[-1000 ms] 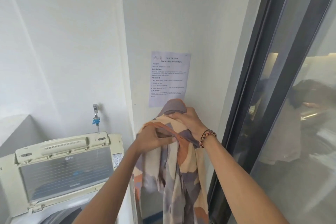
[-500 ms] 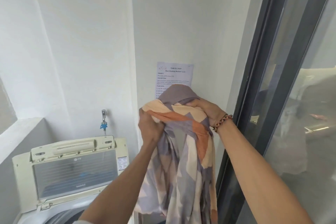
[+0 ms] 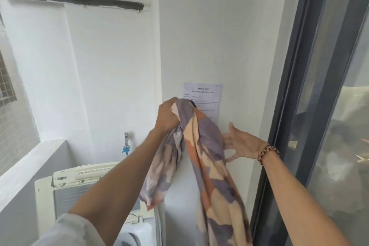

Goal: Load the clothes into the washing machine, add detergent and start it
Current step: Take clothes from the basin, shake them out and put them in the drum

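A long patterned cloth (image 3: 207,158) in purple, cream and orange hangs in front of the white wall. My left hand (image 3: 168,116) grips its top bunch, held up high. My right hand (image 3: 242,143), with a beaded bracelet on the wrist, is spread open just right of the cloth, fingers apart and touching its side. The white top-loading washing machine (image 3: 145,231) stands at lower left with its lid (image 3: 83,191) raised upright; the drum opening is mostly hidden by my left arm.
A paper sheet (image 3: 207,94) is taped to the wall behind the cloth. A tap with a blue tag (image 3: 126,143) sits above the machine. A dark-framed glass door (image 3: 311,106) runs along the right. A grey ledge (image 3: 30,162) lies at left.
My right hand has let go of the cloth and opened beside it. My left hand lifted the cloth higher and leftward. The view tilted upward.
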